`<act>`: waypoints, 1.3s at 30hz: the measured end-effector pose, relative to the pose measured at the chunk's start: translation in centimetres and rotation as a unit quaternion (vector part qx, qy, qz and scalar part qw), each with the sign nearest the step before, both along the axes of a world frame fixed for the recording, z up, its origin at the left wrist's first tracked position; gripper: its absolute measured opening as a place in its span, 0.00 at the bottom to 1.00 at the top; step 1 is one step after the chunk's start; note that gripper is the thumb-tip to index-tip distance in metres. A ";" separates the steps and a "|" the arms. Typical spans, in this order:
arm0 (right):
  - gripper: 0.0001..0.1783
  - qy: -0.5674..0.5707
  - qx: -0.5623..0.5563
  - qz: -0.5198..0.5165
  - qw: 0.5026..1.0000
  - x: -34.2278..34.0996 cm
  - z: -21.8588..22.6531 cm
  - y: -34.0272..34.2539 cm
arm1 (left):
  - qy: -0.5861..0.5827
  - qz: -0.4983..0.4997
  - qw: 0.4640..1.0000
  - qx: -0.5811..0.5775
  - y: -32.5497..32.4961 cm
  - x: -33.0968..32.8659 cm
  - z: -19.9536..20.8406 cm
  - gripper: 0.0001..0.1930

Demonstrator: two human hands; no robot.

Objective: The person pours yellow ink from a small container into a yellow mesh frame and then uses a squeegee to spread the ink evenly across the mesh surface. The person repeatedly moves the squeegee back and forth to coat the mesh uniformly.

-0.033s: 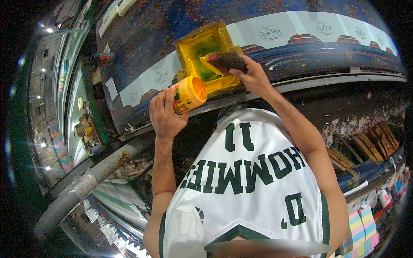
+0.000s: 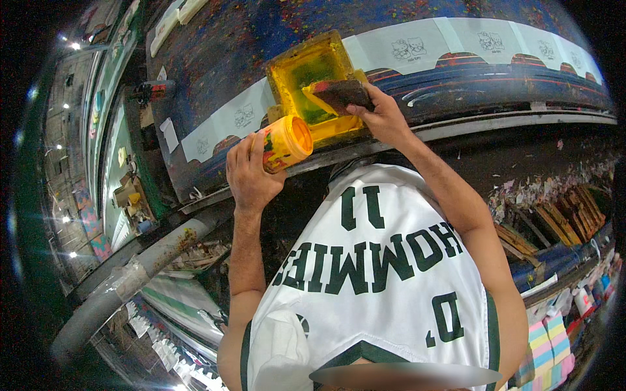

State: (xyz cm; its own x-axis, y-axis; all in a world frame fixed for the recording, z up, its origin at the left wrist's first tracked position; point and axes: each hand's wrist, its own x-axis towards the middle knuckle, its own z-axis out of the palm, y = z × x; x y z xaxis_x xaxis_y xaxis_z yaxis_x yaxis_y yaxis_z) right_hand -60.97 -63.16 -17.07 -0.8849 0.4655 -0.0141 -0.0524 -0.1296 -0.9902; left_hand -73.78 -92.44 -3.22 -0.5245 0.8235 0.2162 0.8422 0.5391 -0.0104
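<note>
My left hand (image 2: pixel 253 171) is closed around an open yellow-orange ink tub (image 2: pixel 279 148), tilted beside the near left corner of a screen-printing frame (image 2: pixel 347 60). Yellow-orange ink coats the tub's inside. My right hand (image 2: pixel 386 118) grips a dark squeegee (image 2: pixel 345 95) over the frame, its edge smeared with yellow ink. The frame is stained yellow, and its mesh looks yellow-green. It lies on a long table (image 2: pixel 222 72) across a row of pale cut pieces (image 2: pixel 417 62), several bearing small line drawings.
Dark blue and paint-spotted, the table has a metal rail (image 2: pixel 469 125) along its near edge. A grey pipe (image 2: pixel 134 280) runs at the lower left. Wooden frames (image 2: pixel 570 215) stand below on the right, near stacked pastel sheets (image 2: pixel 548 348).
</note>
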 end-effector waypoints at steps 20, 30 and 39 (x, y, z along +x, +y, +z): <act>0.23 -0.026 0.079 -0.050 0.995 0.1 0.7 0.3 | 0.015 -0.039 0.997 -0.061 3.2 -0.5 1.6 0.49; 0.26 -0.048 0.092 -0.041 0.994 0.2 0.6 0.0 | 0.009 -0.008 0.996 -0.085 4.1 0.2 1.8 0.48; 0.24 -0.104 0.091 -0.020 0.990 0.4 1.7 0.3 | 0.021 -0.010 0.997 -0.080 4.7 -0.1 2.3 0.48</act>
State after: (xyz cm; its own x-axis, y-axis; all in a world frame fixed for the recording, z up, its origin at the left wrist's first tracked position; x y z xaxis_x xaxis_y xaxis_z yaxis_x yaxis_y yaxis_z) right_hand -60.57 -62.85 -15.33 -0.8523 0.5120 -0.1069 0.1532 0.0491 -0.9870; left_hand -73.92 -87.75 -0.91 -0.5012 0.8591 0.1036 0.8495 0.5113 -0.1302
